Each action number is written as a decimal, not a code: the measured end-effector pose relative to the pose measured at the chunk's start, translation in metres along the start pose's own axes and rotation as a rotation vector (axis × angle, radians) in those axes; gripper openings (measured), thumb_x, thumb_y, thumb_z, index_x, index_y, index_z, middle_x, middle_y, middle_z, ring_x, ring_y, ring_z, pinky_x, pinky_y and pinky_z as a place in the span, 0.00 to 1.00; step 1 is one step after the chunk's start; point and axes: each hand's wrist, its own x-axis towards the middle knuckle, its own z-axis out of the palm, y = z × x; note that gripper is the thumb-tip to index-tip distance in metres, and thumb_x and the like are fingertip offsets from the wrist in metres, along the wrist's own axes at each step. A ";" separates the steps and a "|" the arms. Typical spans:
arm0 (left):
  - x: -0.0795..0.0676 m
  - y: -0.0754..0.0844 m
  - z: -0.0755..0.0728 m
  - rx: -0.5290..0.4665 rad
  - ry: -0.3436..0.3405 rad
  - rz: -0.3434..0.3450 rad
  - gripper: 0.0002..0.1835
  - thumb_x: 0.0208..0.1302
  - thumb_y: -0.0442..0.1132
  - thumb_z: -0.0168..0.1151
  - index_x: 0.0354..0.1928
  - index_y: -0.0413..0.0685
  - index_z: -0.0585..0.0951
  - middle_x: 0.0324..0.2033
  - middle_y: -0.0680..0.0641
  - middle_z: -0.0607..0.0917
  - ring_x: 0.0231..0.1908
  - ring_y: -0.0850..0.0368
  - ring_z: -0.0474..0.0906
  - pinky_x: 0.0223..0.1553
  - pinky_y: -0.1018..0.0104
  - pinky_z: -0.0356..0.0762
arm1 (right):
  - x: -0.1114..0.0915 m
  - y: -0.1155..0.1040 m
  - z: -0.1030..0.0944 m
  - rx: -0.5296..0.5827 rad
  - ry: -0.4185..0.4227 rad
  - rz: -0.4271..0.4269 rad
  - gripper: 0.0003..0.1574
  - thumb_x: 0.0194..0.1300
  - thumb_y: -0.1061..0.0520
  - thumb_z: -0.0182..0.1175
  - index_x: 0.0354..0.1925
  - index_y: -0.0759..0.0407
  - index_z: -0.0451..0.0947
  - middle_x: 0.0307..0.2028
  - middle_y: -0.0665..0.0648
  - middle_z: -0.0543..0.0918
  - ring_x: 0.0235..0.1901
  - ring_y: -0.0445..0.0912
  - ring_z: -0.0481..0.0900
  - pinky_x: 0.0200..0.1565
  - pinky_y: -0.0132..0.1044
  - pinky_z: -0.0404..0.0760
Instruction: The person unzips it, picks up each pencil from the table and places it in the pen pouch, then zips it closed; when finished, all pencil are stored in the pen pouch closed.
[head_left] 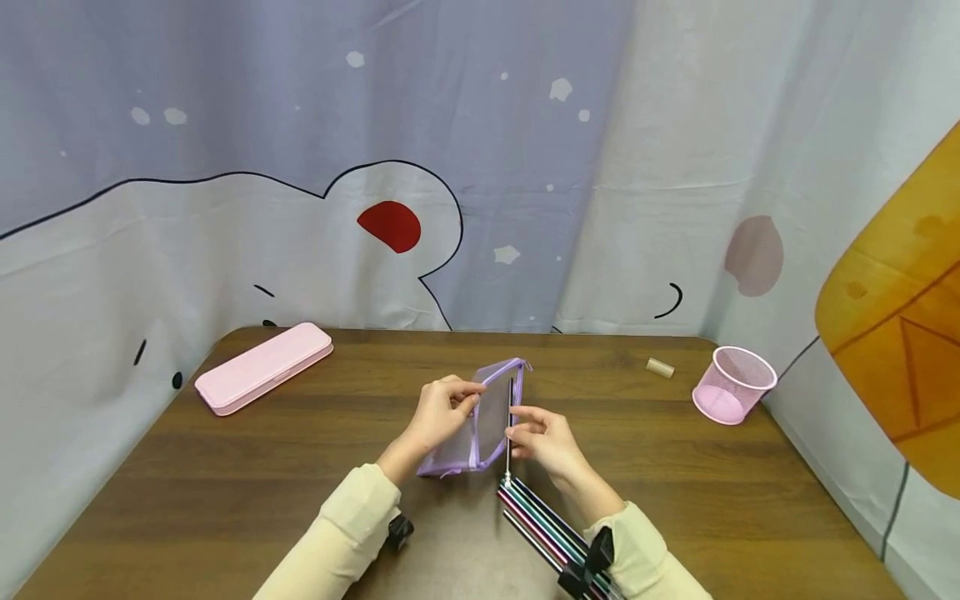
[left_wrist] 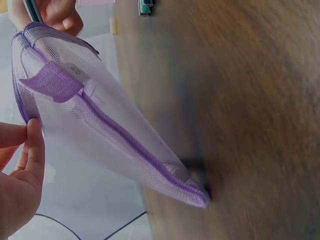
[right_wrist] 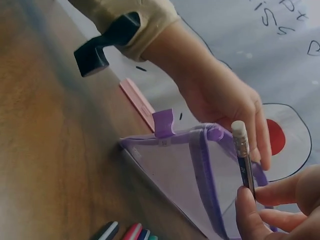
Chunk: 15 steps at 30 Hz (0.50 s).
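My left hand (head_left: 437,414) pinches the zipped rim of a purple-edged mesh pouch (head_left: 491,419), which stands tilted on the table with its mouth spread toward the right. Between the thumb and fingers of my right hand (head_left: 549,443) is a dark pencil (right_wrist: 245,170) with a white eraser at its near end. The pencil's far part reaches into the pouch's mouth. In the left wrist view, a purple fabric tab (left_wrist: 52,82) sticks out from the pouch's seam. Several dark, red and teal pencils (head_left: 536,521) lie side by side just below my right hand.
A closed pink pencil case (head_left: 264,368) lies at the back left of the wooden table (head_left: 360,375). Toward the back right are a small beige cylinder (head_left: 660,367) and a pink mesh pen cup (head_left: 733,385). A patterned curtain (head_left: 525,167) hangs behind the table.
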 end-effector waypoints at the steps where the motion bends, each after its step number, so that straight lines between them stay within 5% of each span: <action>1: 0.000 0.001 0.001 -0.003 -0.006 -0.001 0.09 0.50 0.26 0.60 0.34 0.39 0.83 0.25 0.44 0.82 0.22 0.59 0.78 0.23 0.79 0.74 | 0.003 0.000 0.001 0.001 0.010 0.004 0.27 0.53 0.70 0.55 0.54 0.74 0.66 0.28 0.58 0.81 0.23 0.39 0.77 0.27 0.30 0.80; 15: -0.002 0.006 0.007 0.021 -0.044 0.048 0.09 0.51 0.27 0.59 0.34 0.39 0.83 0.25 0.45 0.82 0.22 0.62 0.76 0.24 0.79 0.75 | 0.016 0.003 0.008 -0.025 0.105 0.005 0.24 0.53 0.72 0.54 0.51 0.74 0.67 0.24 0.55 0.77 0.20 0.39 0.76 0.25 0.30 0.80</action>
